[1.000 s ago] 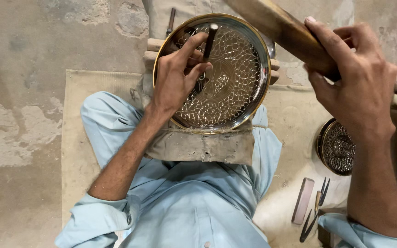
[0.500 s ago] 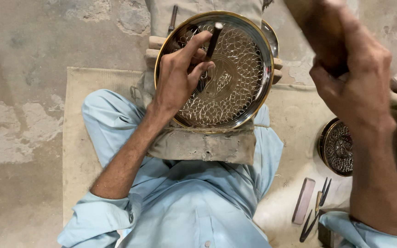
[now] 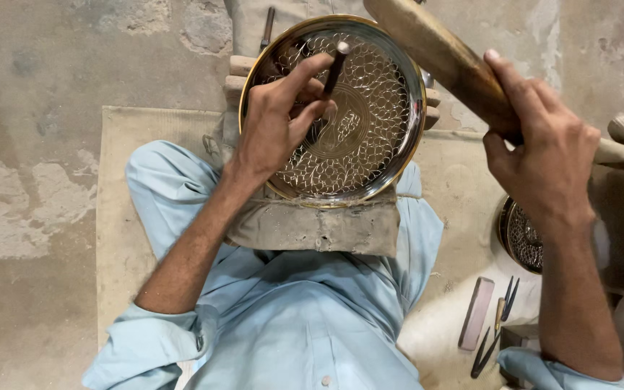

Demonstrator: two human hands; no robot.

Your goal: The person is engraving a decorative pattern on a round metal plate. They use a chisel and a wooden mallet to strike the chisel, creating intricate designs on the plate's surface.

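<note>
Round brass tray [image 3: 370, 137], engraved in a fine scale pattern, rests tilted on a cloth-wrapped block [image 3: 312, 227] across your lap, at the far edge of the floor mat [image 3: 120, 217].

Your left hand [image 3: 276, 126] lies on the tray's left half, fingers closed around a dark chisel [image 3: 335, 66], its tip set to the metal near the centre motif.

Your right hand [image 3: 543, 152] is wrapped tight on a wooden mallet [image 3: 442, 54]. Half a second ago the mallet was lifted high and blurred; now its head is down over the tray's upper right rim, close to the chisel's top. Likely mid-strike.

Right of your knee: a second engraved dish [image 3: 520, 237], flat stone bar [image 3: 475, 313], spare pointed tools [image 3: 496, 328].
</note>
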